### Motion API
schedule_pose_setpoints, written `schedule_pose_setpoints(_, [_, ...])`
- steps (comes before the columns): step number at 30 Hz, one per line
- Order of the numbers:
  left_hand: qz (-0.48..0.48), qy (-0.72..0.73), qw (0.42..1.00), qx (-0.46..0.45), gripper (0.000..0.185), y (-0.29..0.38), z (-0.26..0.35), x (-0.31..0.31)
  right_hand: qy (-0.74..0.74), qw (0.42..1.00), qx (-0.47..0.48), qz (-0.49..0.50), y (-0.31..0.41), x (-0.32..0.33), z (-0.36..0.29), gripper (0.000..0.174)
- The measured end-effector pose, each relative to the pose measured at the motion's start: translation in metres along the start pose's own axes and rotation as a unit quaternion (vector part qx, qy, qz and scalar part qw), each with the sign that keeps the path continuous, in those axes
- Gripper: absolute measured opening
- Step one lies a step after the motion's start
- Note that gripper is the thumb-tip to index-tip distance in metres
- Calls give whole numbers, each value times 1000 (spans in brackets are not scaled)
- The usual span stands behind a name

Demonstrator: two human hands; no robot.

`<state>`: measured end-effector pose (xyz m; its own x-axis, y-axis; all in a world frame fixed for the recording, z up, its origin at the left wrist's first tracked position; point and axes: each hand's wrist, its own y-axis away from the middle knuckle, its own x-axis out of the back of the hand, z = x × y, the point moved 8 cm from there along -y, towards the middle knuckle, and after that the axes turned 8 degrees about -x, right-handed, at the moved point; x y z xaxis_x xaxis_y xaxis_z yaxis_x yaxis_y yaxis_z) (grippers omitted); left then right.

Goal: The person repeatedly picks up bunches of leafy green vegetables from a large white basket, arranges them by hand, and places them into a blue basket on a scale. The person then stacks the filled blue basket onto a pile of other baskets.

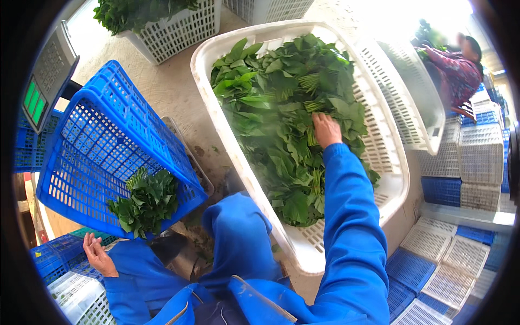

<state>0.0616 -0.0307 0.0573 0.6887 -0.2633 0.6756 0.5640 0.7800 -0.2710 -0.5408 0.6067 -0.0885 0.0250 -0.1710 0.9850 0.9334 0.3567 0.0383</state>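
Note:
My right hand [327,130] reaches into a large white plastic basket [227,134] filled with bundled leafy greens [284,134]. Its fingertips are among the leaves beside some pale stems, and the leaves partly hide them, so its grip is unclear. To the left, a blue plastic crate [134,118] stands tilted with its opening towards me. A few bunches of the same greens [152,199] lie at its lower end, stems pointing up. Below that crate's near edge is my left hand [98,256], palm up with fingers slightly curled and nothing in it.
A digital scale display [42,77] stands at the upper left. Another white crate [178,32] of greens is behind. At the upper right, a person [459,77] sits by a white basket [400,97]. Stacked white and blue crates [481,154] line the right side.

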Motion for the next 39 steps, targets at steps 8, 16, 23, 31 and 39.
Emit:
schedule_pose_setpoints(8, [-22, -63, 997, 41, 36, -3, 0, 3, 218, 971, 92, 42, -77, -73, 9, 63])
schedule_pose_setpoints(16, [-20, -88, 994, 59, 30, -2, 2, 2, 164, 982, 91, 19, -76, -53, 3, 39])
schedule_pose_setpoints(23, [-7, -63, 997, 49, 26, 5, -3, 5, 47, 991, 115, 40, -20, 27, 14, 57])
schedule_pose_setpoints(31, [-25, 31, 999, -15, 24, 0, 75, -33, -275, 939, -99, 179, 70, 187, 37, 75])
schedule_pose_setpoints(39, [-198, 207, 856, -431, 94, 49, 420, -131, -464, 811, 94, 344, 169, 393, -120, 76])
